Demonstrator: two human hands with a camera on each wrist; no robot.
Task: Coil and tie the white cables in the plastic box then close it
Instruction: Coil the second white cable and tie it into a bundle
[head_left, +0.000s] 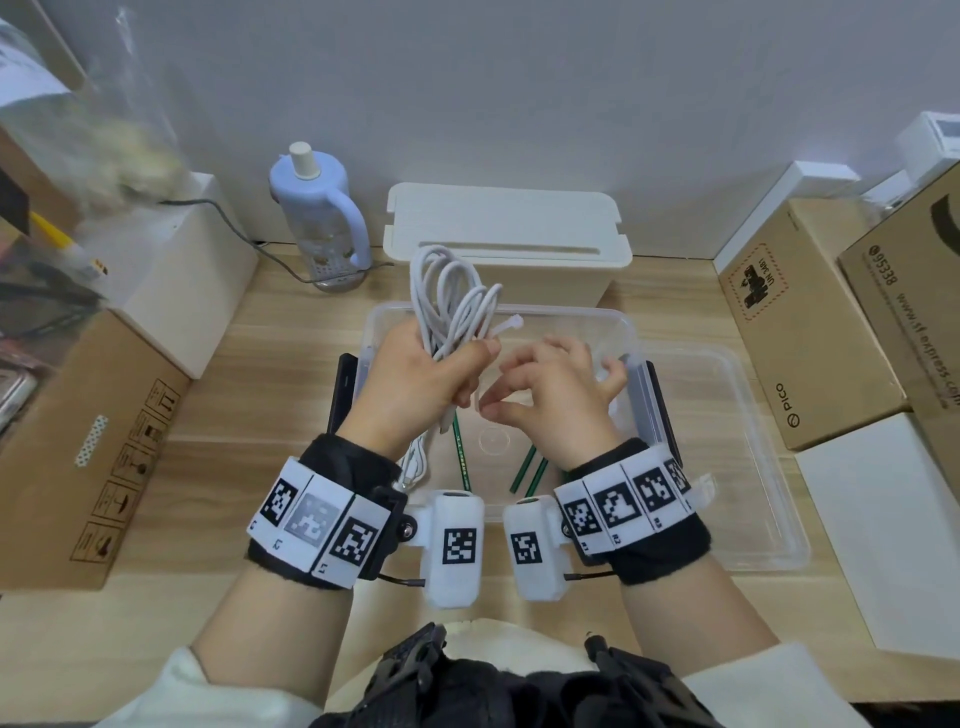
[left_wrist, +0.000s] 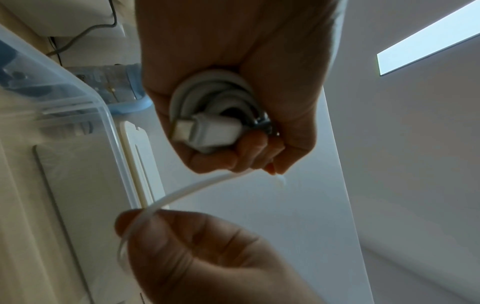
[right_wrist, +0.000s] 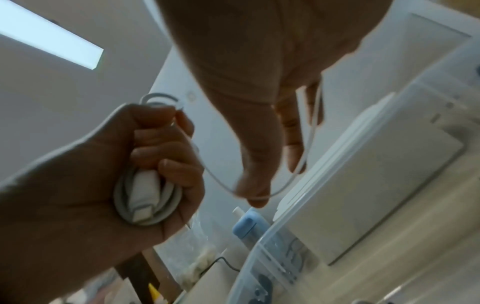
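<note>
Left hand (head_left: 415, 379) fists the coiled white cable (head_left: 449, 299) above the clear plastic box (head_left: 631, 332). Wrist views alone show the plug (left_wrist: 207, 131) tucked in the fist. Right hand (head_left: 558, 387) pinches the zip tie (left_wrist: 182, 193). Lid (head_left: 727, 457) lies right; cream box (head_left: 506, 234) behind.

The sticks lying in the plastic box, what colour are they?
Dark green sticks, clearest in the head view.

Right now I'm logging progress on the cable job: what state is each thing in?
White cable: coiled, gripped in left hand, not yet tied.
Cable tie: unfastened, pinched by right hand.
Plastic box: open.
Clear lid: off, lying beside the box.
Green pencils: loose in the box.
</note>
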